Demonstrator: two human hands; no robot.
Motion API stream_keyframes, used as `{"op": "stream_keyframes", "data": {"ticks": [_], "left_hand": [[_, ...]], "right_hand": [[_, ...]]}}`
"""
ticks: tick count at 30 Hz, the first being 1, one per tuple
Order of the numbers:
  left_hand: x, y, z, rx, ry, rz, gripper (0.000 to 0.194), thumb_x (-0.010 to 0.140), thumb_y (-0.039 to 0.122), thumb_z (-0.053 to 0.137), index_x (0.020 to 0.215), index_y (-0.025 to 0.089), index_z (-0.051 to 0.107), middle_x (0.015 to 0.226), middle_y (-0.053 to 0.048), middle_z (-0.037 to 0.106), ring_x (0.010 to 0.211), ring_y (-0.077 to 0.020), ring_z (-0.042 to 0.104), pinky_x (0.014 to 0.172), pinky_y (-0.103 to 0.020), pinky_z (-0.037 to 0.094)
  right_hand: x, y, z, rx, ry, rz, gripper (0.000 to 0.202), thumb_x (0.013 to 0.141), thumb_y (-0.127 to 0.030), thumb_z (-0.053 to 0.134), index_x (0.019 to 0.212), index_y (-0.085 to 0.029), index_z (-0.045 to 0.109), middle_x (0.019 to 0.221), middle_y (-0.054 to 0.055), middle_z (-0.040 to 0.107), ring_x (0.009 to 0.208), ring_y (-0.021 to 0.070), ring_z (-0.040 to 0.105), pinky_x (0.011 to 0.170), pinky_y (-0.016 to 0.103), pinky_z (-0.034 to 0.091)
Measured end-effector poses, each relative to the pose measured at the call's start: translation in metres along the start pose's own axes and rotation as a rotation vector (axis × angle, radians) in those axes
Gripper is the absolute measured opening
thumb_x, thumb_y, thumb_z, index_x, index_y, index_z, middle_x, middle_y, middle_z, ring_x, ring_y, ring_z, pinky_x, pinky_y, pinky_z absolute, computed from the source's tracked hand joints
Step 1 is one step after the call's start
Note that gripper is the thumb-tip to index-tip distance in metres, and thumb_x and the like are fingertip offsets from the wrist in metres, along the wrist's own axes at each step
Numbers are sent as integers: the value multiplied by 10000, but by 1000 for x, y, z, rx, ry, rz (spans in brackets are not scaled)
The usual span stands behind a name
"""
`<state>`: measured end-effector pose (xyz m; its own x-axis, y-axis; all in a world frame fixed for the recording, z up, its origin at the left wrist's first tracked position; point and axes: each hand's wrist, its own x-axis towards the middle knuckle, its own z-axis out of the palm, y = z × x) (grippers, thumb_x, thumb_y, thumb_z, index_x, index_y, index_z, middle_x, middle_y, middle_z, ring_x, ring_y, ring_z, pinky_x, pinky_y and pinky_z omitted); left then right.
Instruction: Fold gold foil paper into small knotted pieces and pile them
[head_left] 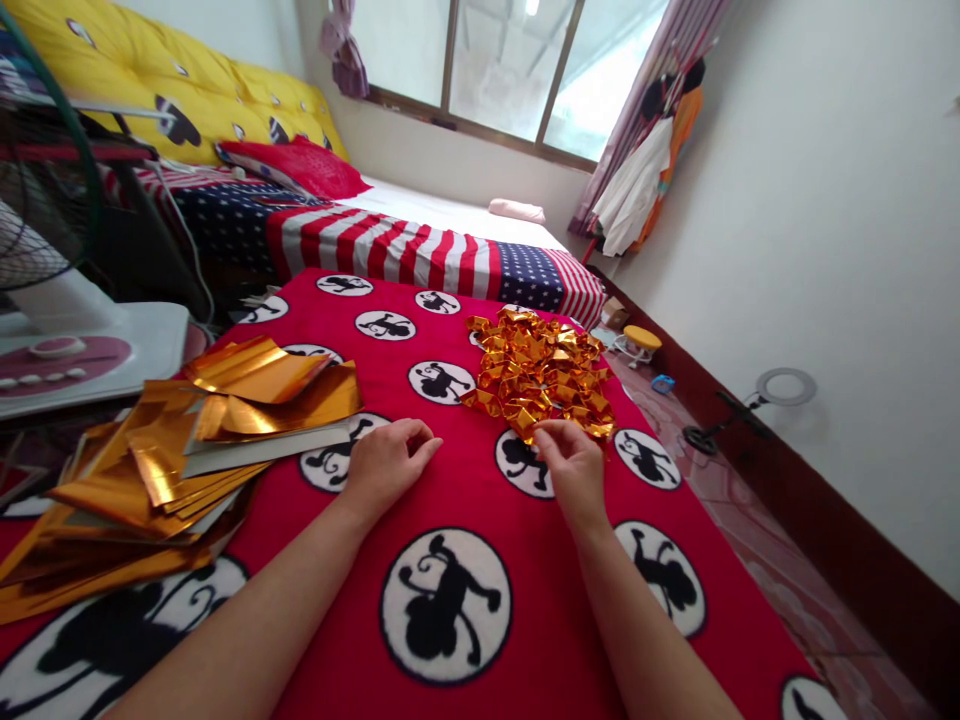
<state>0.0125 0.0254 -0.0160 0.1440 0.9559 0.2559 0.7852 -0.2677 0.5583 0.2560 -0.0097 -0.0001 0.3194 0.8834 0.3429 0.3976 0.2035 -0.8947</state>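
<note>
My left hand (pixel 390 462) rests on the red cloth with black figures in white circles (pixel 465 485), its fingers curled and the thumb pointing right; nothing shows in it. My right hand (pixel 574 470) is at the near edge of a pile of folded gold foil pieces (pixel 540 365), with thumb and fingertips pinched together at one foil piece (pixel 526 422). To the left of my left hand lies a loose stack of flat gold foil sheets (pixel 161 470), some with grey undersides showing.
A white and pink fan base (pixel 82 350) stands at the left. Behind the table is a bed with a flag-patterned cover (pixel 397 245). On the floor at the right are a yellow stool (pixel 642 340) and a ring light (pixel 786 386) near the wall.
</note>
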Motion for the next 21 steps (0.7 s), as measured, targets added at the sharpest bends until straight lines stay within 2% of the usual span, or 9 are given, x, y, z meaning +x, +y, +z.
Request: {"op": "stream_keyframes", "data": {"ticks": [1,3,6,10,15,18,19,21], "left_hand": [[0,0,0,1,-2,12,241,845,455,546,804,259,680,782,16,712,715,-173,629,630,-279,353],[-1,0,0,5,-2,30,238,849,448,545,811,257,682,792,13,711,725,-174,626,641,-282,356],[-1,0,1,15,-11,43,235,850,443,546,809,256,683,791,11,706,724,-172,622,640,-284,354],[-1,2,-1,19,-17,36,217,847,423,553,792,255,679,787,11,705,715,-169,616,633,-283,347],[0,3,-3,17,-31,29,221,856,411,542,786,250,678,786,4,709,726,-174,620,633,-283,353],[0,3,-3,19,-35,14,216,855,402,547,793,247,684,800,-6,718,743,-179,627,646,-281,366],[0,3,-2,15,-37,12,213,855,398,549,799,246,687,805,-7,720,748,-179,628,652,-280,370],[0,2,-1,2,-36,12,208,857,392,552,809,245,691,816,-8,720,753,-176,630,665,-279,377]], "right_hand": [[-6,-2,10,-18,-139,-13,181,826,-342,623,897,-185,676,786,31,660,696,166,611,631,273,488],[-13,-3,27,-107,-330,-103,161,816,-281,637,943,-200,694,906,47,677,780,176,627,699,290,509],[-11,4,45,-184,-412,-283,334,794,-191,637,1125,-227,663,1164,69,645,1099,211,581,990,358,447],[11,17,55,-289,-406,-315,496,795,-218,633,1287,-211,574,1322,103,578,1248,251,493,1088,437,367],[31,25,60,-364,-338,-284,504,790,-240,634,1286,-176,575,1365,131,547,1275,276,476,1103,461,346],[26,15,64,-290,-274,-268,328,802,-251,633,1123,-188,662,1206,113,646,1149,266,566,1029,451,418],[21,6,65,-226,-232,-258,243,829,-258,612,1051,-186,679,1107,103,677,1065,249,604,974,430,457],[9,-17,66,-48,-117,-231,213,894,-290,553,1053,-196,661,1003,79,682,895,205,640,805,366,522]]}}
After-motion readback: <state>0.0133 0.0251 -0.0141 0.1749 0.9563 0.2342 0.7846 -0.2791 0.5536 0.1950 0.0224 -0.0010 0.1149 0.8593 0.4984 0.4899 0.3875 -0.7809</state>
